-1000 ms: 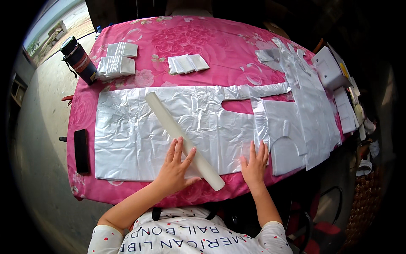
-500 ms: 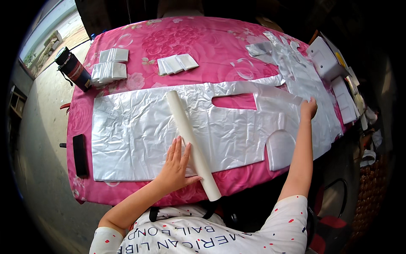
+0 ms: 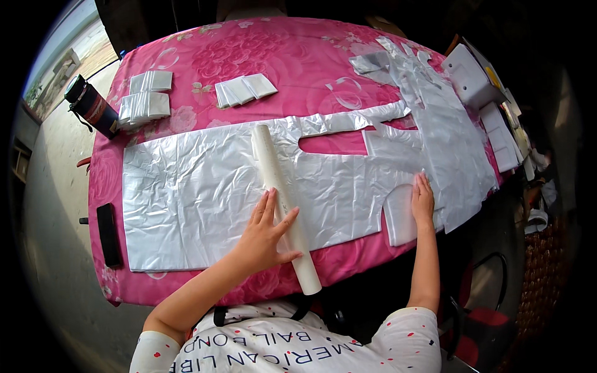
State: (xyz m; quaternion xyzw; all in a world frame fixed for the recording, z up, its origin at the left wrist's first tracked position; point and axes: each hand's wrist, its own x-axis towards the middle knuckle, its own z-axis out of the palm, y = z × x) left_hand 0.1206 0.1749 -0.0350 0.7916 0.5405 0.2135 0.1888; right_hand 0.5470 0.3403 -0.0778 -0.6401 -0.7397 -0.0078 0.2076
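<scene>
A white translucent plastic bag [image 3: 186, 193] with cut-out handles lies spread across the table. On it a cream-coloured tube [image 3: 280, 180] rests slantwise, its near end sticking out past the table's front edge. My left hand [image 3: 264, 233] lies on the tube's near half, fingers stretched and thumb spread, not wrapped round it. Farther right, my right hand [image 3: 423, 198] is laid palm down beside the bag's rounded near handle flap [image 3: 400, 217], its fingers straight and close together. More loose plastic sheeting [image 3: 457, 149] spreads out right of that hand.
Folded plastic packets [image 3: 146, 107] lie at the far left, and more packets [image 3: 247, 90] at the back middle. A dark flask [image 3: 93, 107] stands by the left edge, above a black case [image 3: 109, 235]. White boxes [image 3: 472, 78] line the right side. Pink floral cloth [image 3: 249, 53] covers the table.
My right hand has come from the plastic's far right edge, leftward and nearer, and now lies flat. My left hand and the tube have shifted slightly right along the bag.
</scene>
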